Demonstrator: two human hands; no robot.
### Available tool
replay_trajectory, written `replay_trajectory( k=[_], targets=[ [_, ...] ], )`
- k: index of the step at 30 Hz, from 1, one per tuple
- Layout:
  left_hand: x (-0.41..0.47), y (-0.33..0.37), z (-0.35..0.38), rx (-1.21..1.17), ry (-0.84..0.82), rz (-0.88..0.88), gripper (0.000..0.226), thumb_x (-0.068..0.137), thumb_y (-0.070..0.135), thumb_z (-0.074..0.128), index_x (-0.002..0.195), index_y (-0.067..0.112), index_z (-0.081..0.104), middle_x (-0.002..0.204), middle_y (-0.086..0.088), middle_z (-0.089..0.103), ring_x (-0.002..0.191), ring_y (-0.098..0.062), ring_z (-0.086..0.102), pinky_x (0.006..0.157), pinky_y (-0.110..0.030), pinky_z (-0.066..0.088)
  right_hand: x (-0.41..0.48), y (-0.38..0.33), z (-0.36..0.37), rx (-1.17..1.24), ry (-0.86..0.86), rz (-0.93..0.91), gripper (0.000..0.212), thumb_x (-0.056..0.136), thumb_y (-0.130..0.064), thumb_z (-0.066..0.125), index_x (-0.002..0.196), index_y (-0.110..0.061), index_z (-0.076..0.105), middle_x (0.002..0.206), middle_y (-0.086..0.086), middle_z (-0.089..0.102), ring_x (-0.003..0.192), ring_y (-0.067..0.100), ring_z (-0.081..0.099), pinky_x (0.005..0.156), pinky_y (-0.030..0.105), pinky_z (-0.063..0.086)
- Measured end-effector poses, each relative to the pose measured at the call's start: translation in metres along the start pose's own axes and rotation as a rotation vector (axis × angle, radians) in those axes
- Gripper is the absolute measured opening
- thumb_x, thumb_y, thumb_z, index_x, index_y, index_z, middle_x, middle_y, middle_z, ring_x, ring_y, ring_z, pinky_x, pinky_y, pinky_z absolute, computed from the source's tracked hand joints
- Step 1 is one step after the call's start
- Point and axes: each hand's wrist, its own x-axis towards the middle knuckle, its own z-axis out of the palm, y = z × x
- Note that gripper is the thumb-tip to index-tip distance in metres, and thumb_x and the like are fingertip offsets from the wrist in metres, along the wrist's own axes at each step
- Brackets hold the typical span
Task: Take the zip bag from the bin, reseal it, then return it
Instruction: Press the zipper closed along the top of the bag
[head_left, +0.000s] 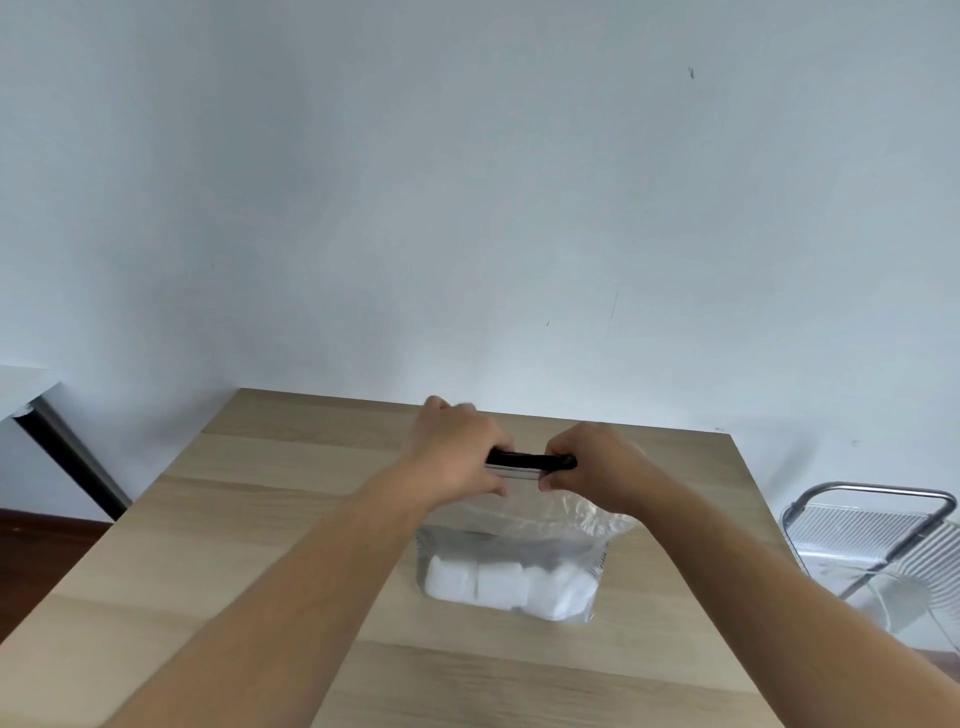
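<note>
A clear zip bag (514, 540) stands on the wooden table (260, 519), with white blocks (498, 579) packed in its bottom. Along its top runs a black zip strip (524, 461). My left hand (457, 449) pinches the left end of that strip and my right hand (592, 462) pinches the right end, thumbs toward me on the near side. The strip between the hands is a short stretch; whether it is sealed cannot be told. The bag's upper corners are hidden behind my hands.
A metal wire bin (878, 540) with a chrome rim stands off the table's right side, lower than the tabletop. A white desk edge with a dark leg (62, 441) is at far left. A pale wall rises behind the table.
</note>
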Motion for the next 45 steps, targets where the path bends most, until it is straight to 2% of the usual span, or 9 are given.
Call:
replay_trajectory(
  k=[3, 7, 11, 19, 26, 31, 35, 41, 45],
  targets=[
    [0.009, 0.004, 0.002, -0.026, -0.1, -0.036, 0.013, 0.078, 0.041, 0.067, 0.082, 0.029, 0.066, 0.08, 0.008, 0.066, 0.083, -0.017, 0.059, 0.073, -0.031, 0.031, -0.005, 0.006, -0.006, -0.003, 0.0, 0.007, 0.013, 0.073, -0.033, 0.075, 0.08, -0.025, 0.068, 0.07, -0.009, 0.06, 0.062, 0.011, 0.054, 0.059, 0.031, 0.045],
    [0.013, -0.002, 0.001, -0.099, -0.118, -0.05, 0.016, 0.075, 0.042, 0.071, 0.082, 0.027, 0.068, 0.077, 0.007, 0.068, 0.073, -0.016, 0.058, 0.064, -0.028, 0.039, -0.012, 0.019, -0.016, -0.024, 0.026, 0.046, 0.008, 0.076, -0.03, 0.073, 0.074, -0.026, 0.067, 0.063, -0.01, 0.057, 0.055, 0.008, 0.051, 0.051, 0.025, 0.04],
    [0.019, 0.014, 0.006, -0.141, -0.094, -0.022, 0.018, 0.073, 0.045, 0.071, 0.08, 0.029, 0.066, 0.063, 0.01, 0.056, 0.064, -0.012, 0.051, 0.052, -0.025, 0.029, -0.014, 0.018, -0.016, -0.008, 0.036, 0.057, 0.012, 0.077, -0.029, 0.072, 0.069, -0.028, 0.063, 0.058, -0.009, 0.055, 0.051, 0.009, 0.048, 0.049, 0.025, 0.037],
    [0.032, 0.024, 0.012, -0.179, -0.097, -0.016, 0.015, 0.073, 0.041, 0.072, 0.076, 0.028, 0.067, 0.058, 0.009, 0.051, 0.064, -0.015, 0.051, 0.051, -0.025, 0.028, -0.01, 0.016, -0.012, -0.027, 0.038, 0.062, 0.03, 0.077, -0.025, 0.071, 0.055, -0.03, 0.052, 0.054, -0.008, 0.05, 0.05, 0.01, 0.045, 0.05, 0.026, 0.035],
    [0.036, 0.014, 0.008, -0.254, -0.169, -0.034, 0.017, 0.07, 0.04, 0.076, 0.068, 0.029, 0.064, 0.054, 0.01, 0.05, 0.055, -0.007, 0.045, 0.05, -0.024, 0.028, -0.025, 0.039, -0.025, 0.109, 0.008, 0.086, 0.014, 0.071, -0.027, 0.079, 0.077, -0.025, 0.067, 0.069, -0.008, 0.062, 0.064, 0.009, 0.055, 0.056, 0.021, 0.039],
    [0.039, 0.014, 0.007, -0.289, -0.19, -0.039, 0.019, 0.072, 0.041, 0.075, 0.079, 0.025, 0.069, 0.059, 0.009, 0.055, 0.058, -0.008, 0.047, 0.053, -0.025, 0.031, -0.033, 0.054, -0.035, 0.152, 0.047, 0.132, 0.008, 0.075, -0.022, 0.076, 0.074, -0.021, 0.068, 0.063, -0.006, 0.061, 0.054, 0.007, 0.049, 0.05, 0.018, 0.036],
    [0.042, 0.022, 0.009, -0.318, -0.175, -0.033, 0.02, 0.071, 0.045, 0.074, 0.082, 0.029, 0.069, 0.076, 0.008, 0.066, 0.072, -0.011, 0.055, 0.06, -0.026, 0.039, -0.035, 0.053, -0.033, 0.175, 0.058, 0.136, 0.012, 0.077, -0.018, 0.074, 0.067, -0.018, 0.067, 0.058, -0.005, 0.059, 0.05, 0.007, 0.047, 0.048, 0.018, 0.034],
    [0.043, 0.037, 0.014, -0.388, -0.175, -0.048, 0.012, 0.072, 0.041, 0.075, 0.075, 0.032, 0.067, 0.078, 0.008, 0.066, 0.078, -0.014, 0.058, 0.066, -0.03, 0.045, -0.034, 0.051, -0.024, 0.115, 0.106, 0.171, 0.021, 0.075, -0.021, 0.073, 0.059, -0.027, 0.061, 0.06, -0.004, 0.056, 0.056, 0.014, 0.05, 0.055, 0.028, 0.039],
    [0.043, 0.041, 0.014, -0.425, -0.174, -0.058, 0.011, 0.071, 0.037, 0.076, 0.074, 0.03, 0.069, 0.078, 0.006, 0.068, 0.08, -0.016, 0.06, 0.066, -0.031, 0.045, -0.039, 0.052, -0.024, 0.113, 0.091, 0.139, 0.011, 0.072, -0.03, 0.076, 0.07, -0.03, 0.066, 0.065, -0.013, 0.058, 0.066, 0.012, 0.058, 0.061, 0.031, 0.047]
  ],
)
